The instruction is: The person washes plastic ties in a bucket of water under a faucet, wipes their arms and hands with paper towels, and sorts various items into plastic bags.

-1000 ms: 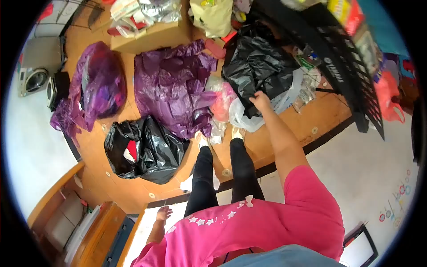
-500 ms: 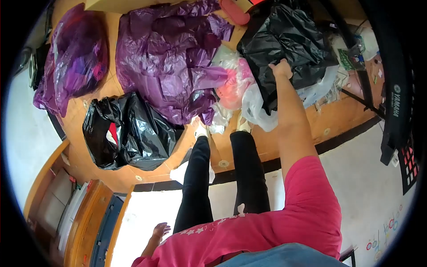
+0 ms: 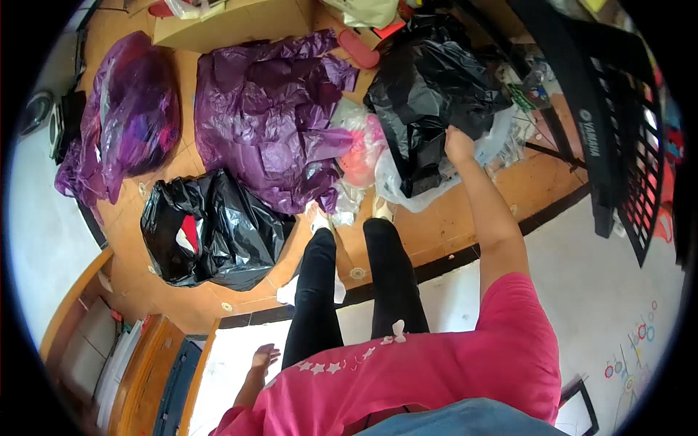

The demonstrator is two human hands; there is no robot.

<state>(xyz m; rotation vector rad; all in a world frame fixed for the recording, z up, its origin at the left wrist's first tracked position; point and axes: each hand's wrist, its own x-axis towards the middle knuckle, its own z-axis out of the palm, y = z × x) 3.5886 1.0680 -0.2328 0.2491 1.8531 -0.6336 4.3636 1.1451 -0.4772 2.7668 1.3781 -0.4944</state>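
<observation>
My right hand (image 3: 459, 146) is closed on the near right part of a black plastic bag (image 3: 429, 87), which lies over a white translucent bag (image 3: 407, 195). My left hand (image 3: 266, 356) hangs low beside my pink shirt, fingers apart and holding nothing. Left of the black bag, a pink item in clear plastic (image 3: 360, 156) touches a spread-out purple bag (image 3: 254, 116). A filled purple bag (image 3: 142, 109) stands at the far left. Nearer to me sits a second black bag (image 3: 240, 232), with something red and white showing in its opening.
A cardboard box (image 3: 233, 27) stands behind the purple bag, with a red slipper (image 3: 358, 49) to its right. A black Yamaha keyboard and stand (image 3: 582, 109) rise on the right. Wooden furniture (image 3: 149, 370) is at the lower left.
My right hand has shifted a little to the right across the black bag, pulling at its plastic. The camera view has tilted and moved. My left hand still hangs low.
</observation>
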